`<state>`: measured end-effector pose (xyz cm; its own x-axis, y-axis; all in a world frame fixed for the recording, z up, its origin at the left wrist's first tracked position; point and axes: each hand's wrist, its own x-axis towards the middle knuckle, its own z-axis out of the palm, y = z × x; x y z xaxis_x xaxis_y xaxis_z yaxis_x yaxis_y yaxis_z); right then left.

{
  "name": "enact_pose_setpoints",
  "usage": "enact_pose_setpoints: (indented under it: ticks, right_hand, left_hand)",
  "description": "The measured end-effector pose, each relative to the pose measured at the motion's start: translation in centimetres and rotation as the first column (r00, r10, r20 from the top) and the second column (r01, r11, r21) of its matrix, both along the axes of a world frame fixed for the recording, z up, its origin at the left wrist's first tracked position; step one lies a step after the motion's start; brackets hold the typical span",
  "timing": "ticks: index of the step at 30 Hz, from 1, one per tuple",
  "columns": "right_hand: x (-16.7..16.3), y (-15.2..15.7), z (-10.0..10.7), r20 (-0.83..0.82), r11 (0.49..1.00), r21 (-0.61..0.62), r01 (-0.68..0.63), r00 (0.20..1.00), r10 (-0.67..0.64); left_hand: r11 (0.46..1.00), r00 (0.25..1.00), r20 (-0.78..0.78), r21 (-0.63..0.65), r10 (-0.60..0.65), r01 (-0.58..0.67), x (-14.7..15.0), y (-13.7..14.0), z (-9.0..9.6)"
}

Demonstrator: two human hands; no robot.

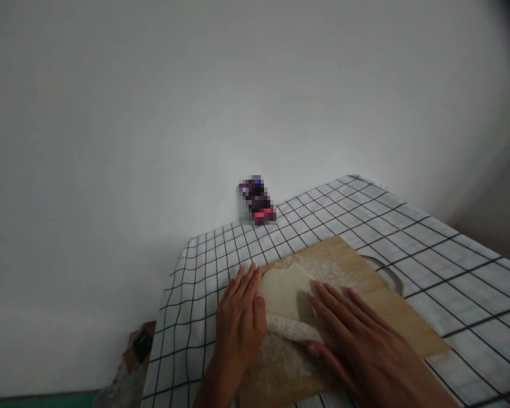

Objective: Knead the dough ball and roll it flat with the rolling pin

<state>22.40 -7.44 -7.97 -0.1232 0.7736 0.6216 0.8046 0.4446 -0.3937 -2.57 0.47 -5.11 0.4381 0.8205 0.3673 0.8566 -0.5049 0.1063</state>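
A flat, pale sheet of dough (284, 289) lies on a floured wooden board (408, 317). Along its near side runs a thick, whitish roll (295, 328), which looks like the dough's own rolled-up edge. My left hand (240, 311) rests at the left end of the dough, fingers stretched forward and the thumb by the roll. On the opposite side, my right hand (361, 340) lies over the right end of the roll, its fingers out straight and its thumb along the near side. Both palms face down, hiding the roll's two ends.
A white tablecloth with black grid lines (459, 283) covers the table. A phone-like object with a blurred screen (258, 201) leans on the white wall (153, 113). The board's looped handle (393, 275) sticks out at the right. A cardboard box (138, 345) stands low at the left.
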Motion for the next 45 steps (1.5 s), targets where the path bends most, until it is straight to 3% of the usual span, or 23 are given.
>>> enact_pose_setpoints:
  ticks: [10, 15, 19, 23, 28, 32, 37, 45]
  right_hand:
    - [-2.3, -2.8, -0.3, 0.192, 0.998, -0.055, 0.016, 0.981, -0.005]
    - [-3.3, -4.6, 0.7, 0.147, 0.986, -0.136, 0.100, 0.986, -0.080]
    - [-3.8, -5.6, 0.9, 0.119, 0.979, -0.132, 0.153, 0.983, -0.137]
    - [-2.7, -6.0, 1.3, 0.183, 0.967, -0.204, 0.155, 0.976, -0.118]
    - [1.1, -6.1, 1.8, 0.240, 0.955, -0.273, 0.120, 0.969, -0.054]
    - [3.8, -4.9, 3.2, 0.173, 0.952, -0.304, 0.041, 0.985, 0.012]
    - [4.6, -1.6, 5.8, 0.165, 0.926, -0.374, 0.045, 0.986, 0.018]
    - [3.4, 3.3, 6.8, 0.332, 0.851, -0.493, 0.180, 0.943, -0.008]
  left_hand:
    - [0.999, 0.996, 0.084, 0.036, -0.003, 0.000, -2.0, -4.1, -1.5]
    - [0.998, 0.986, 0.156, -0.018, 0.063, -0.061, -2.6, -5.2, -2.6]
    - [0.985, 0.932, 0.334, 0.043, 0.144, -0.167, -1.6, -6.3, -3.3]
    - [0.969, 0.853, 0.499, 0.097, 0.150, -0.228, -0.3, -7.9, -3.3]
    - [0.992, 0.810, 0.579, 0.008, 0.095, -0.122, 1.6, -9.6, -2.3]
    - [0.996, 0.801, 0.594, -0.022, 0.082, -0.085, 3.4, -9.4, -1.3]
    - [0.983, 0.765, 0.626, -0.007, 0.148, -0.185, 4.2, -7.4, -0.9]
    - [0.946, 0.892, 0.348, 0.043, 0.289, -0.323, 4.2, -4.6, -2.8]
